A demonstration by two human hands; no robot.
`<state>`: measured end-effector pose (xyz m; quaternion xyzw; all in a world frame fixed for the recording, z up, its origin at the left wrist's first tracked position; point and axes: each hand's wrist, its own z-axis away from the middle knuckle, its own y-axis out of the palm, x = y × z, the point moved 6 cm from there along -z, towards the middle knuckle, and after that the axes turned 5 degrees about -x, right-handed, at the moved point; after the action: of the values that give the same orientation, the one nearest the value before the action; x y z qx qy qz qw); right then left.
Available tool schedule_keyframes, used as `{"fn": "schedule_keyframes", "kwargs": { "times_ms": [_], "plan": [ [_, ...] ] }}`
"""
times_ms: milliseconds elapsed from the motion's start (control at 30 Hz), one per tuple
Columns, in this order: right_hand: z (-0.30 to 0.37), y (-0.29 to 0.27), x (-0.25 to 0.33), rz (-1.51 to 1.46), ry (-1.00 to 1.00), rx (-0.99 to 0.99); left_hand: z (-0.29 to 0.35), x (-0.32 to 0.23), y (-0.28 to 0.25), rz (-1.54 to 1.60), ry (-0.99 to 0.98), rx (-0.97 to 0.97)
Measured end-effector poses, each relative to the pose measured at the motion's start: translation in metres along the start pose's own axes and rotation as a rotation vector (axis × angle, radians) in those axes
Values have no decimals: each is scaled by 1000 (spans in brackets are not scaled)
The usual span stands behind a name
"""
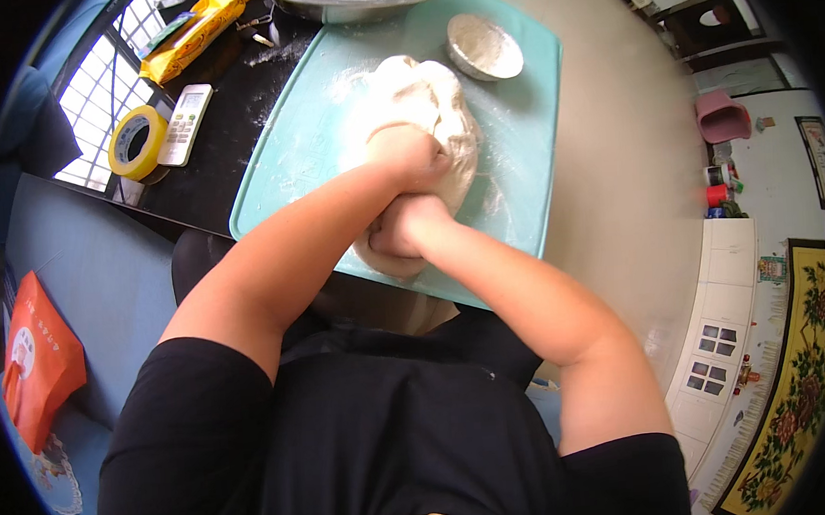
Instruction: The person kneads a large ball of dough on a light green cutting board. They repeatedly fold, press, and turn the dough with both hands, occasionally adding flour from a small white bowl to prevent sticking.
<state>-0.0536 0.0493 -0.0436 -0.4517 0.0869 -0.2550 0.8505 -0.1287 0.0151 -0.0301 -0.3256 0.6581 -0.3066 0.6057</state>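
A large lump of pale dough [457, 129] lies on a floured turquoise board [529, 172]. My left hand [409, 155] is closed into a fist and presses on the middle of the dough. Just nearer to me, my right hand [409, 225] is also closed, its curled fingers against the near part of the lump. The two hands sit close together, and the dough under them is partly hidden. At the board's far right is a small metal bowl of flour [485, 48].
A wide metal basin [362, 4] stands at the far edge. On the black table to the left lie yellow tape [120, 156], a white remote control [184, 125] and a yellow packet [197, 36]. An orange bag [45, 361] rests on blue seating [105, 264].
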Motion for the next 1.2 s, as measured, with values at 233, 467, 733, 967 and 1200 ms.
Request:
{"fn": "schedule_keyframes", "kwargs": {
  "times_ms": [233,467,733,967,1200],
  "plan": [
    [53,1,-84,-896,163,-619,49,31,-47,506,-243,-225],
    [-31,-18,-146,-1248,369,-390,80,12,-13,283,-28,309],
    [-55,-56,-99,-357,415,-43,84,7,1,406,1,474],
    [-61,-74,-81,-96,467,-52,77,9,3,389,4,411],
    [-50,-65,-104,-337,283,-303,85,32,-10,1170,-394,253]
  ]
}}
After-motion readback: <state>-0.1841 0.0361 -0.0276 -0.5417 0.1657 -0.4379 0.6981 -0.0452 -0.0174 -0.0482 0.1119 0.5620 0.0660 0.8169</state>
